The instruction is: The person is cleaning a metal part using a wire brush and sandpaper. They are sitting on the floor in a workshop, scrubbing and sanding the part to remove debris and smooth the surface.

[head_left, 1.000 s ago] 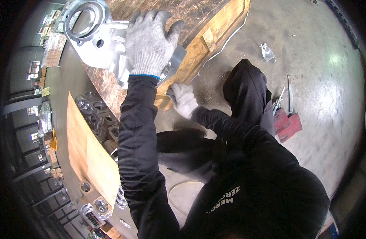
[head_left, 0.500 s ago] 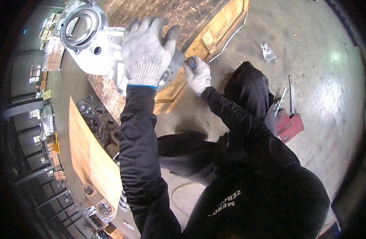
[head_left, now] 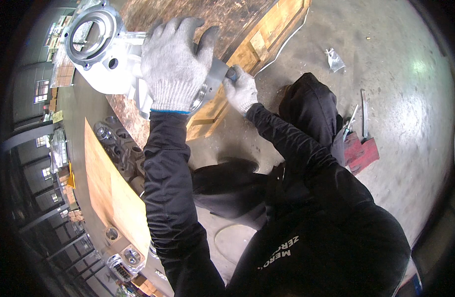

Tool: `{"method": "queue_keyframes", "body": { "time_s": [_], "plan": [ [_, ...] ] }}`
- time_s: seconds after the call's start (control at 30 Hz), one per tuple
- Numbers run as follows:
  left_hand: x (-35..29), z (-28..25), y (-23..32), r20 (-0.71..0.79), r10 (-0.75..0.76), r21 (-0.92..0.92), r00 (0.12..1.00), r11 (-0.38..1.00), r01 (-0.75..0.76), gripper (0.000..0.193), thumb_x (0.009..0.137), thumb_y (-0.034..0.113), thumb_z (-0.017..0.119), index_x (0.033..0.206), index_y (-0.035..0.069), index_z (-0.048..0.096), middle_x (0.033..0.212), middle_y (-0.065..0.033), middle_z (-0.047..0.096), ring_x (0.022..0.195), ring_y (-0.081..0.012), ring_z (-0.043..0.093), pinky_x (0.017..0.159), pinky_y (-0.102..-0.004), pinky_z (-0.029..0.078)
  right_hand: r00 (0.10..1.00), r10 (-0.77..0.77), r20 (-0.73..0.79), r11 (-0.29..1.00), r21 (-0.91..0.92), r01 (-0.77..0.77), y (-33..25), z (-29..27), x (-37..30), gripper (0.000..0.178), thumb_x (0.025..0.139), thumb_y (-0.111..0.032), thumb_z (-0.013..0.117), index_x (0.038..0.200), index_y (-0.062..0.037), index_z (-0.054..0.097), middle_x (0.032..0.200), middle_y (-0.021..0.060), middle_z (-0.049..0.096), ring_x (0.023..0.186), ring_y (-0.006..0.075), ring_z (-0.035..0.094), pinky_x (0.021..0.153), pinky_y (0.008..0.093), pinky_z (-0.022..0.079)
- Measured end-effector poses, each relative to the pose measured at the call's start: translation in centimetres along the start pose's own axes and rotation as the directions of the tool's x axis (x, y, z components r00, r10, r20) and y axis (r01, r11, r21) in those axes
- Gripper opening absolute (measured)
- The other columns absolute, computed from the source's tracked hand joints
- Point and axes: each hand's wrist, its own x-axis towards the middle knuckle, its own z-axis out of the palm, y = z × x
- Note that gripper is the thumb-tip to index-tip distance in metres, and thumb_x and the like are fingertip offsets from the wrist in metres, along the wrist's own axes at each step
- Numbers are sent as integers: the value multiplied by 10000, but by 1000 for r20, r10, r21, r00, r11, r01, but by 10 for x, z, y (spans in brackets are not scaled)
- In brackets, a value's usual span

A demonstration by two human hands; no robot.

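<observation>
A large silver metal housing (head_left: 104, 75) with a round bored opening lies on a worn wooden bench top (head_left: 197, 11). My left hand (head_left: 175, 64), in a grey knit glove, lies flat on the housing with its fingers stretched out and the thumb apart. At the housing's flat end flange (head_left: 215, 75), my right hand (head_left: 240, 90), gloved too, is closed round a small tool (head_left: 231, 74) with a dark, rounded, bluish end. The glove hides the rest of that tool, so its kind is unclear.
Dark metal castings (head_left: 119, 148) lie to the left beside a long wooden board (head_left: 106, 180). Several machined housings (head_left: 131, 256) sit at lower left. On the floor at right are a clear plastic bag (head_left: 335, 60), a metal bar (head_left: 364, 114) and a red cloth-like piece (head_left: 361, 153).
Both hands and the housing appear slightly further left in view. My right hand has turned a little at the flange, and less blue of the tool shows.
</observation>
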Motion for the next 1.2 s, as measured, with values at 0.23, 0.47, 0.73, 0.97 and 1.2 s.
{"method": "queue_keyframes", "body": {
  "time_s": [0.23,0.47,0.73,0.97,1.2],
  "plan": [
    [-1,3,2,13,-25,-10,1000,1000,25,389,930,480,711,1057,117,768,977,-109,751,995,-298,707,1004,-450,501,999,34,29,999,3,-34,0,4,-8,216,878,-119,641,1069,-20,622,867,223,696,855,415,711,746,428,555],
    [3,-2,5,-17,41,-34,999,999,-42,327,918,398,751,1097,125,772,1031,-118,744,974,-343,707,879,-452,545,995,-29,96,999,-19,31,4,10,-23,203,853,-187,687,991,-56,615,884,223,687,893,458,670,780,505,538],
    [-1,-2,1,-18,35,36,999,999,-34,331,919,422,749,1093,142,777,1049,-95,751,996,-334,702,887,-444,547,987,-143,73,989,-12,145,-1,8,-26,168,859,-139,691,968,-43,605,873,216,683,887,449,673,776,504,538],
    [-1,-7,2,-8,3,52,1000,999,-3,352,933,468,717,1094,160,773,1073,-84,748,1021,-326,695,916,-439,539,798,-321,510,879,-152,451,-13,23,-67,197,951,-268,646,939,-77,596,853,182,663,860,401,674,745,478,539],
    [1,3,5,12,-15,83,1000,996,14,354,943,460,680,1074,142,763,1063,-95,728,1055,-328,667,942,-447,512,906,-22,423,997,-57,51,-34,5,-118,246,973,-303,675,1032,-65,657,896,191,699,878,400,698,782,471,554]
  ]
}}
